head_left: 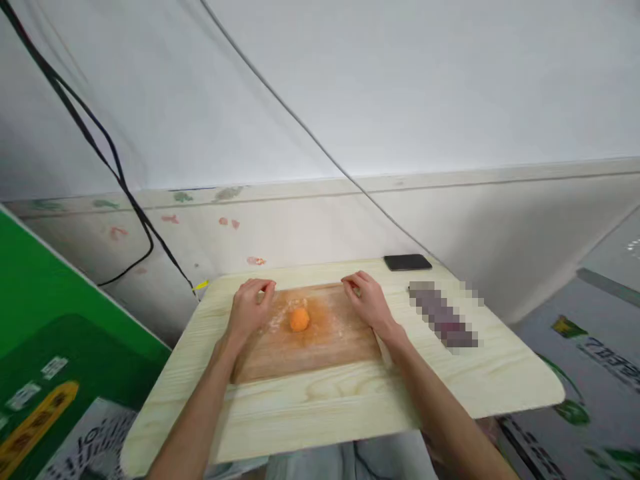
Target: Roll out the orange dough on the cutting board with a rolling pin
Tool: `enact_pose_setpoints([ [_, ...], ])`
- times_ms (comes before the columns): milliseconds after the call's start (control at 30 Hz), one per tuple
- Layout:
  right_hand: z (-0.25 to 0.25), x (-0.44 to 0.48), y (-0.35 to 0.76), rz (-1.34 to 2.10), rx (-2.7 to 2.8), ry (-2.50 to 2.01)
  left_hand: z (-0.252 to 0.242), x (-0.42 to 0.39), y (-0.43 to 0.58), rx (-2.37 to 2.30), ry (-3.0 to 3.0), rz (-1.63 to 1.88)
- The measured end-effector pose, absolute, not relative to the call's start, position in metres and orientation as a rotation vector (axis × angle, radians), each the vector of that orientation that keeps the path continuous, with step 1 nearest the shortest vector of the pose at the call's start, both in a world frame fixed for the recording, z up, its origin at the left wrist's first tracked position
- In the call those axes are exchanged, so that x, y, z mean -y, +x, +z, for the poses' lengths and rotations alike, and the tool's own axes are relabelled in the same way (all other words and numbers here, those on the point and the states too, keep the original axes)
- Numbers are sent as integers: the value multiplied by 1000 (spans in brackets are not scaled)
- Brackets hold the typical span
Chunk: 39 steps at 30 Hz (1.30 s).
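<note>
A small round orange ball (299, 319), which looks like dough, sits on a wooden cutting board (310, 363). White powdery smears and an orange stain surround it on the wood. At the board's left side is my left hand (251, 307), thumb and fingertips pinched together with nothing visible in them. My right hand (367, 301) is over the board's right side, its fingers curled into a similar closed pinch, also with nothing visible between them. Both hands are apart from the ball.
The board lies on a pale wood-grain table (320, 413) against a white wall. A black phone (407, 262) lies at the back right, with a blurred-out item (443, 317) nearer. Black cables (120, 173) hang at left beside a green box (85, 340). Printed cartons (595, 373) stand at right.
</note>
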State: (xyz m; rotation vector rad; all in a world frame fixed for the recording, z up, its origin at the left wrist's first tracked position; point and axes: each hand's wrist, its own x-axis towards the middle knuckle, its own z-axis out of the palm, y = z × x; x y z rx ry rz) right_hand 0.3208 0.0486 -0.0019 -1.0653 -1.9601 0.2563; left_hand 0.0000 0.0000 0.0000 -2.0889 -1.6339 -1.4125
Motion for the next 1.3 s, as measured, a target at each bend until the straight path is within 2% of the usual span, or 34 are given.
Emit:
enact_pose_setpoints([
  [600, -4, -51, 322, 292, 1956, -1099, -5, -1, 10, 1637, -2170, -1352],
  [867, -5, -51, 321, 275, 1960, -1089, 9, 11, 20, 1757, -2414, -1554],
  [1300, -5, -51, 323, 305, 1947, -1077, 37, 33, 19, 1658, -2811, -1140],
])
